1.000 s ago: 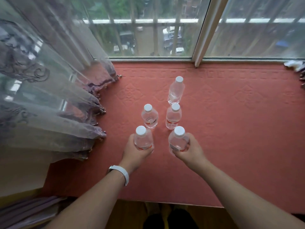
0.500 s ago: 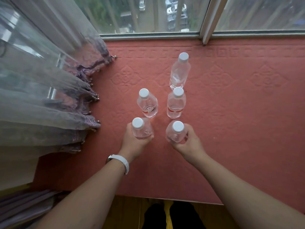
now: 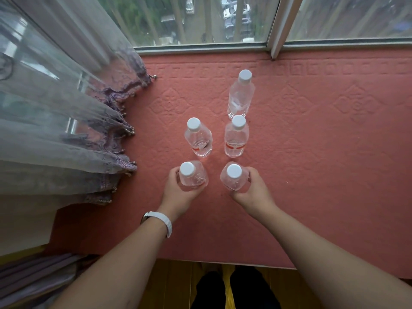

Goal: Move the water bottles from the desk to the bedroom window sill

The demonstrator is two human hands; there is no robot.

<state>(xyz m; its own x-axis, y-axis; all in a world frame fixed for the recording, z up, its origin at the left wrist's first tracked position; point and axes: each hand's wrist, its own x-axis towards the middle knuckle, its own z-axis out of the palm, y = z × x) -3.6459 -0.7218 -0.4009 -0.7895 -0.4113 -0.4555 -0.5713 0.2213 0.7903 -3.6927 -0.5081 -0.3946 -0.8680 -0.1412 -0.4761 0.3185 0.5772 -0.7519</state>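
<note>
Several clear water bottles with white caps stand upright on the window sill, which is covered by a red embossed mat (image 3: pixel 312 175). My left hand (image 3: pixel 178 195) is wrapped around the near left bottle (image 3: pixel 192 178). My right hand (image 3: pixel 254 192) grips the near right bottle (image 3: pixel 234 178). Both held bottles rest on the mat. Behind them stand a short bottle (image 3: pixel 198 138) on the left and another (image 3: pixel 236 137) on the right. A taller bottle (image 3: pixel 240 94) stands farthest back, toward the window.
A sheer purple-trimmed curtain (image 3: pixel 66 130) hangs over the sill's left part. The window frame (image 3: pixel 274 27) and glass close off the back. The mat's front edge (image 3: pixel 223 263) drops to a wooden floor. A white watch band (image 3: pixel 162 221) sits on my left wrist.
The view has tilted down and moved a little closer. Both hands stay closed on the two near bottles, which have barely shifted on the mat.
</note>
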